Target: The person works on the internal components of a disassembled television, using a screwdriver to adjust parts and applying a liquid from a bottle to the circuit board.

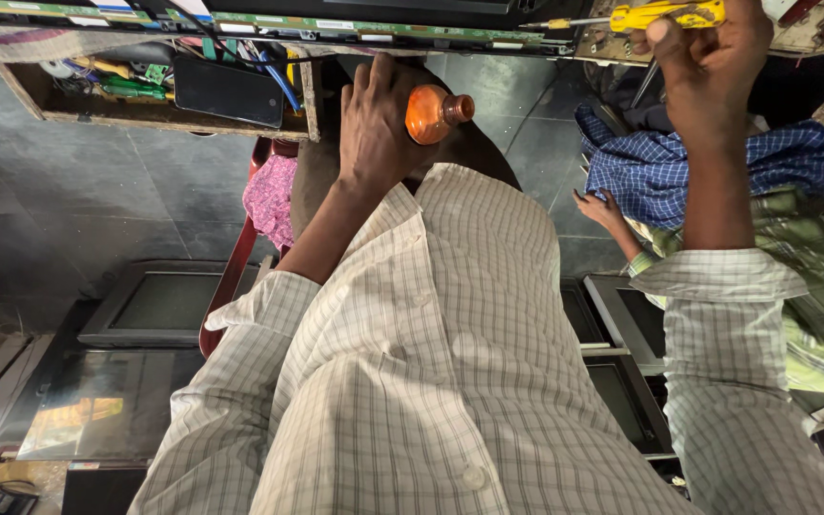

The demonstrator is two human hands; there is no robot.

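My left hand [374, 124] is wrapped around a small orange bottle [431, 113] with a brown cap, held against my lap just above my checked shirt. My right hand [708, 57] is raised at the top right and grips a yellow-handled screwdriver [665, 14]. The screwdriver's shaft points left toward a long green circuit board [383, 27] along the top edge. The two hands are well apart.
An open wooden drawer [159, 113] at the upper left holds tools, wires and a black phone [228, 91]. Another person's hand [598, 210] and green plaid sleeve show at right, by a blue checked cloth [717, 162]. Old television sets [159, 305] lie on the dark tiled floor.
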